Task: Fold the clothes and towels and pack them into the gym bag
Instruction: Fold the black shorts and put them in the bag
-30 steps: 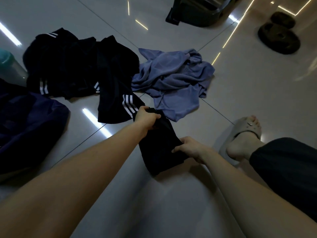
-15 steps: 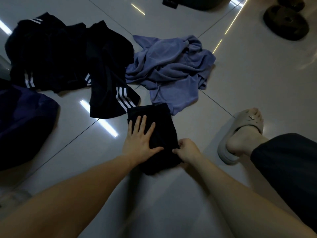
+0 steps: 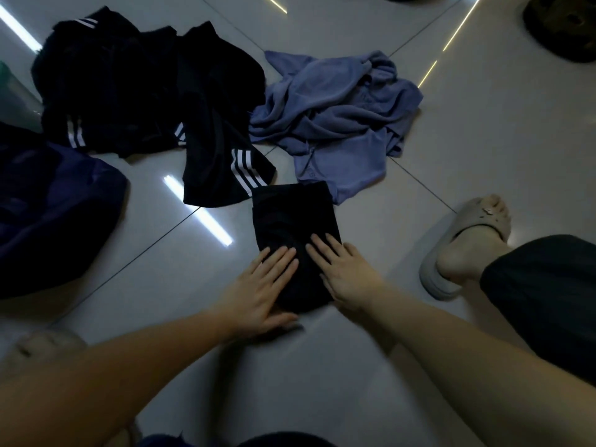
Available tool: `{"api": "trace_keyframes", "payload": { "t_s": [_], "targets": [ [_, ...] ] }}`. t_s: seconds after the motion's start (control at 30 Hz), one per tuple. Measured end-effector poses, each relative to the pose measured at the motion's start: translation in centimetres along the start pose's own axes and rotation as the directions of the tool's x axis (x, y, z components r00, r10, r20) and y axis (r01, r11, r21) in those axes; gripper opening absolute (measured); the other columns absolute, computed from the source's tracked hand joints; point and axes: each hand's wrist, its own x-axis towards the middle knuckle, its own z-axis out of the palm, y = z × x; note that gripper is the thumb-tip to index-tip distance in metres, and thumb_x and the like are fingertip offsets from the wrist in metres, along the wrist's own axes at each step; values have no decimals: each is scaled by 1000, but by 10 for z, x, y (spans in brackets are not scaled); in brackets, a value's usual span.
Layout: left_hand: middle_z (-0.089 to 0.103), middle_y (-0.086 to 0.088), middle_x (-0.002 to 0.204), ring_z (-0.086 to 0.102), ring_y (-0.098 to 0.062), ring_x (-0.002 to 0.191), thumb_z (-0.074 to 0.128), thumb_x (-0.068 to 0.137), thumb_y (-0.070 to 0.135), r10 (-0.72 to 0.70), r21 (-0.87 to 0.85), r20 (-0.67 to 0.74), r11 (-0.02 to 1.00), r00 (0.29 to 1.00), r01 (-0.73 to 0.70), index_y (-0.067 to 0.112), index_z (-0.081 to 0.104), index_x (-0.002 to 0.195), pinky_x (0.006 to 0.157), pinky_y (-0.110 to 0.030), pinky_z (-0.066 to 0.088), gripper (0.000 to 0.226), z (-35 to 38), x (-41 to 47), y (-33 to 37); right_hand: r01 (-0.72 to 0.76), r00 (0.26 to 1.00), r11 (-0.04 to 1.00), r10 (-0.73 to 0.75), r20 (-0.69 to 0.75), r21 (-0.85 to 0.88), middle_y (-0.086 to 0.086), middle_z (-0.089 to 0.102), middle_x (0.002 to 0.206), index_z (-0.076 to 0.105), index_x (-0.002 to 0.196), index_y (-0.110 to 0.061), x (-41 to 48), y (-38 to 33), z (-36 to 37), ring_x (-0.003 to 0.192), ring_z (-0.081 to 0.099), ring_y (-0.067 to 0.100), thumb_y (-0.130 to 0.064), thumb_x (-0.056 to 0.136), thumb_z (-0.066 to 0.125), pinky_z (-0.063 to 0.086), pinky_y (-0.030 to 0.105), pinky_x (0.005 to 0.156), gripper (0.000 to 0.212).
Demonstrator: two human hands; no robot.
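Observation:
A small black garment [image 3: 292,217] lies folded into a narrow rectangle on the tiled floor in front of me. My left hand [image 3: 263,287] lies flat on its near left part with straight fingers. My right hand [image 3: 343,269] presses flat on its near right part, fingers also straight. Behind it lies a heap of black clothes with white stripes [image 3: 154,104]. A crumpled blue-grey towel [image 3: 335,117] lies to the right of that heap. The dark navy gym bag [image 3: 48,208] sits at the left edge.
My right foot in a pale slide sandal [image 3: 464,250] rests on the floor to the right, with my dark trouser leg [image 3: 548,291] beside it. A dark weight plate [image 3: 561,27] lies at the far right. A pale sandal [image 3: 42,346] shows at lower left.
My left hand let go of the black garment's far end and flattened onto it. My right hand released its pinch on the side edge and now lies flat too. Both hands slid nearer me.

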Motion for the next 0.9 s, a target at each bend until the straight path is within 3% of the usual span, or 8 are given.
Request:
{"api": "trace_keyframes", "payload": {
  "t_s": [0.13, 0.2, 0.33, 0.5, 0.6, 0.73, 0.83, 0.9],
  "targets": [
    [1, -12, 169, -8, -27, 157, 19, 93, 82, -85, 75, 142, 994, 986, 75, 12, 3, 162, 126, -50, 1, 100, 9, -3, 4, 29, 998, 996, -23, 65, -81, 9, 11, 168, 15, 161, -16, 5, 0, -21, 152, 18, 35, -43, 101, 40, 23, 49, 118, 70],
    [6, -16, 168, 0, -31, 157, 23, 93, 80, -68, 132, 148, 990, 987, 48, 9, 8, 162, 126, -52, 2, 100, 2, 0, 0, 101, 994, 987, -105, -18, -127, 16, 26, 163, 32, 156, -10, 3, 1, -36, 147, 31, 37, -51, 98, 41, 28, 50, 118, 71],
    [54, -22, 142, 52, -39, 128, 58, 86, 49, 117, 202, -12, 973, 993, -112, 3, 50, 144, 112, -52, 38, 75, -3, -4, -2, 349, 925, 883, -378, -33, -315, 21, 44, 152, 52, 142, -4, -14, 3, -34, 137, 45, 37, -60, 86, 54, 37, 52, 114, 79],
    [62, -12, 117, 59, -33, 101, 69, 73, 36, 45, 185, 8, 982, 999, -45, 9, 60, 129, 95, -44, 49, 63, -7, 11, 8, 298, 954, 919, -294, 54, -258, 17, 40, 156, 41, 150, -5, -28, -6, -11, 140, 44, 34, -47, 86, 59, 37, 48, 114, 79],
    [67, -2, 105, 61, -26, 93, 70, 69, 39, -71, 11, -4, 997, 997, 71, 19, 70, 112, 84, -37, 51, 47, -15, 17, 4, 257, 962, 941, -271, -33, -222, 14, 48, 151, 47, 147, -7, -29, -7, -10, 135, 50, 31, -44, 83, 63, 41, 45, 110, 75],
    [71, 3, 111, 63, -20, 102, 58, 72, 34, -216, -354, 32, 911, 976, 213, 22, 71, 118, 89, -28, 50, 49, -41, 17, -12, 208, 969, 976, -215, -125, -71, 5, 54, 144, 45, 145, -14, -25, -5, -11, 130, 50, 27, -47, 80, 63, 40, 43, 112, 75],
    [72, 1, 104, 66, -22, 96, 60, 84, 30, -231, -420, 164, 864, 959, 280, 21, 70, 110, 76, -29, 47, 30, -61, 16, -23, 147, 984, 989, -145, -104, 8, 2, 64, 124, 57, 130, -20, -16, -5, -25, 114, 56, 27, -37, 76, 67, 47, 40, 97, 57],
    [71, -1, 100, 66, -24, 92, 65, 91, 29, -250, -413, 149, 863, 957, 290, 21, 67, 110, 70, -27, 39, 21, -67, 13, -26, 96, 992, 993, -91, -92, 62, 8, 67, 108, 66, 117, -19, -8, -6, -37, 100, 60, 34, -26, 78, 65, 47, 39, 85, 40]
  ]
}}
